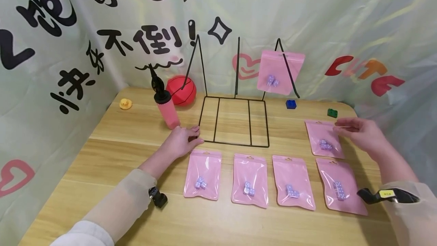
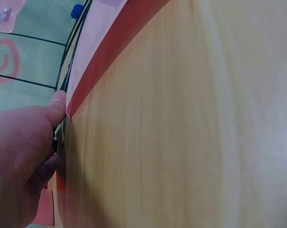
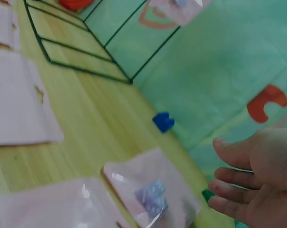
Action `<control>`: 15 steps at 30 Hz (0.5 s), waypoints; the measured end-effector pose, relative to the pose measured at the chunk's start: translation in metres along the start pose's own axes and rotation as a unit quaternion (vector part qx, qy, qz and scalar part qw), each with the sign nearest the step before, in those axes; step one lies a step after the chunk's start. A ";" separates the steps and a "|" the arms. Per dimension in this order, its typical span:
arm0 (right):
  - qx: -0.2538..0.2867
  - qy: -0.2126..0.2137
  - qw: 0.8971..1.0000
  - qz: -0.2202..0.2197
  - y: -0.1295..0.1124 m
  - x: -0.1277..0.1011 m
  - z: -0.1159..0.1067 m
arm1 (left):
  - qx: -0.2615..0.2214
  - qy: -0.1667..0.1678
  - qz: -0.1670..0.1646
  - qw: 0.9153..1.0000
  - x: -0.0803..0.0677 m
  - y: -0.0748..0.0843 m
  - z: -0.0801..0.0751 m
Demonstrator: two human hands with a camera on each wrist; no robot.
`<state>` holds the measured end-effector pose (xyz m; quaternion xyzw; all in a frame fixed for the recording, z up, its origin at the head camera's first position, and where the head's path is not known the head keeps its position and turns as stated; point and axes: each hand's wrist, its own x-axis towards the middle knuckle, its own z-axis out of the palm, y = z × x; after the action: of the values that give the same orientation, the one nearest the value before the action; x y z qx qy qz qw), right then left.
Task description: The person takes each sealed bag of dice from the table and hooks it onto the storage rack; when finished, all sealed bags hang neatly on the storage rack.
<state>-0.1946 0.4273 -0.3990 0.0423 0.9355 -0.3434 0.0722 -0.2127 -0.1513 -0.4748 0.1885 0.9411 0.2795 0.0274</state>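
A black wire rack (image 1: 233, 120) stands at the middle of the wooden table (image 1: 112, 151). One pink zip bag (image 1: 280, 72) of small purple dice hangs on its right post. My left hand (image 1: 196, 135) rests on the table and pinches the rack's front-left corner; in the left wrist view the thumb (image 2: 59, 103) lies along the wire. My right hand (image 1: 341, 127) hovers, fingers (image 3: 233, 176) straight and holding nothing, just above another pink bag (image 1: 323, 138) at the right. Several more pink bags (image 1: 250, 179) lie flat in a row along the near side.
A pink air pump (image 1: 167, 111), a red ball (image 1: 182, 90) and a yellow duck (image 1: 125, 104) sit at the back left. A blue brick (image 1: 291, 104) and a green brick (image 1: 332, 112) lie at the back right. A printed curtain surrounds the table.
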 end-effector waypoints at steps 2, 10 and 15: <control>-0.003 -0.002 1.000 0.011 0.009 0.000 0.001 | 0.001 -0.001 -0.002 1.000 0.000 0.001 0.000; -0.036 -0.011 0.997 0.061 0.030 -0.002 0.006 | 0.002 0.003 0.003 1.000 0.001 0.001 0.001; -0.019 -0.001 0.995 0.098 0.032 -0.004 0.014 | 0.005 0.000 -0.009 1.000 0.000 0.000 0.001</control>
<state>-0.1851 0.4423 -0.4291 0.1324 0.9331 -0.3166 0.1072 -0.2129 -0.1506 -0.4751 0.1802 0.9441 0.2745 0.0292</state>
